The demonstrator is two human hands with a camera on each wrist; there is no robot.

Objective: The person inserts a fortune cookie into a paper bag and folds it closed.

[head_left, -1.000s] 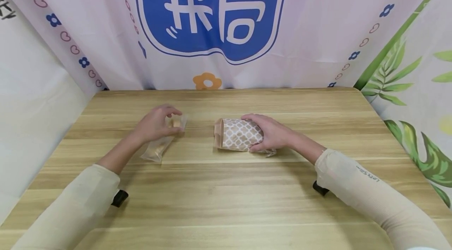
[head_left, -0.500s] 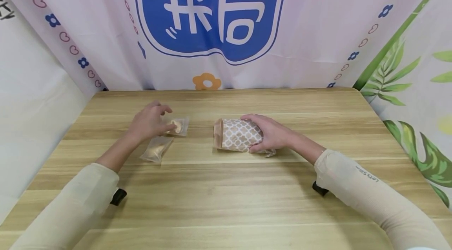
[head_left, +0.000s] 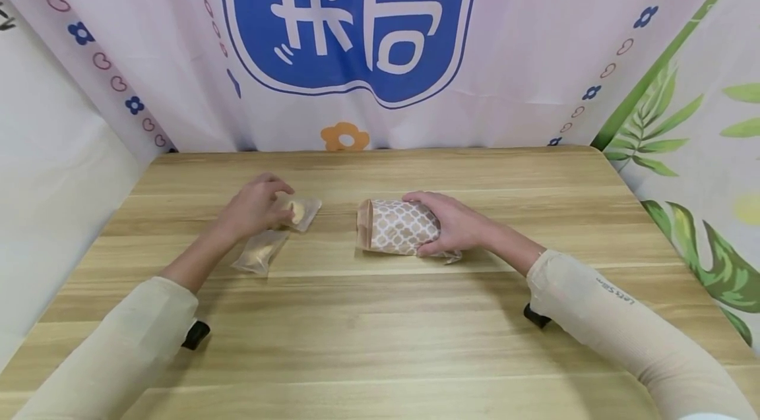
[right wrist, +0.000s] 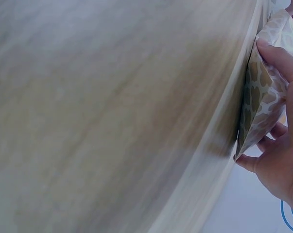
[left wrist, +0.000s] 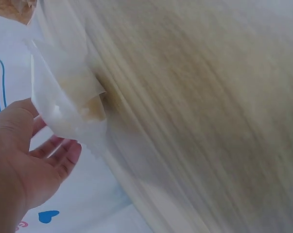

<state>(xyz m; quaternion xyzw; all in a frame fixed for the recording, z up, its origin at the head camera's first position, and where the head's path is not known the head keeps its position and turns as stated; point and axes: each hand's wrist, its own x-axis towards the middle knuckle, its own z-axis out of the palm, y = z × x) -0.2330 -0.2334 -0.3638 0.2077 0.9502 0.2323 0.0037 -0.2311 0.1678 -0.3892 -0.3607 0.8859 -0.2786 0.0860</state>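
Observation:
My left hand (head_left: 252,208) is at the left end of a small frosted clear packet (head_left: 307,211) with a pale yellow piece inside, its thumb and fingers curved round that end. A similar packet (head_left: 261,252) lies just nearer, below the hand. In the left wrist view, a packet (left wrist: 71,94) hides part of the thumb. My right hand (head_left: 456,225) grips the right end of a brown paper bag (head_left: 400,227) with a white lattice print, lying on its side. The right wrist view shows the thumb on one side of the bag (right wrist: 263,92) and fingers on the other.
Both packets and the bag lie on a wood-grain table (head_left: 356,334). A printed cloth (head_left: 516,51) hangs behind its far edge, and a leaf-print cloth (head_left: 695,163) hangs at the right. Black wrist mounts (head_left: 196,334) sit below the sleeves.
My left hand first drew back left from the far packet, then came slightly right again. That packet has turned a little. The right hand and bag have stayed put.

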